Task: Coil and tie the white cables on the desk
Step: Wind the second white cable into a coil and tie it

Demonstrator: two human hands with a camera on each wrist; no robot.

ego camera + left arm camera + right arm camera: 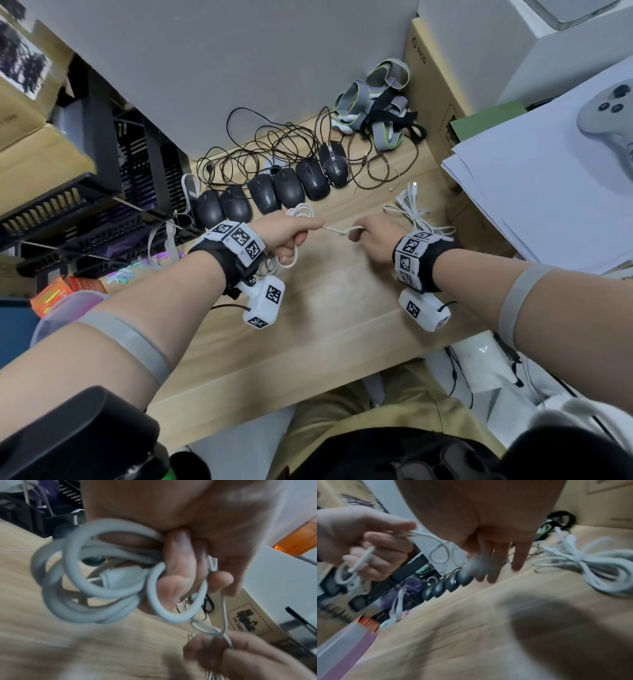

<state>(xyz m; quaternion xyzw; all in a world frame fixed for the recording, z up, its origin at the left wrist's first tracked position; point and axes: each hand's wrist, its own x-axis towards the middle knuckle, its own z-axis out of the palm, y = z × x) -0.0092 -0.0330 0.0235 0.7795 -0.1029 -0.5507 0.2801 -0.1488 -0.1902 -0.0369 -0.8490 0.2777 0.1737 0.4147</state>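
My left hand [298, 240] [188, 574] [373, 545] grips a coiled white cable [300, 209] [68, 609] [347, 582] a little above the wooden desk [325, 308], with loops sticking out on both sides of the fist. A thin white strand [337, 230] [224, 609] [426, 534] runs from that fist to my right hand [363, 236] [240, 655] [496, 555], which pinches its other end; it forms a small loop between the hands. The right hand's other fingers point down. A second white cable bundle [412, 214] [594, 566] lies on the desk beyond the right hand.
A row of several black mice [291, 188] with tangled dark cords [274, 144] lies behind the hands. Grey straps [376, 102] sit at the back by a cardboard box [431, 85]. Papers [548, 188] with a controller [609, 113] lie right, black crates [102, 192] left.
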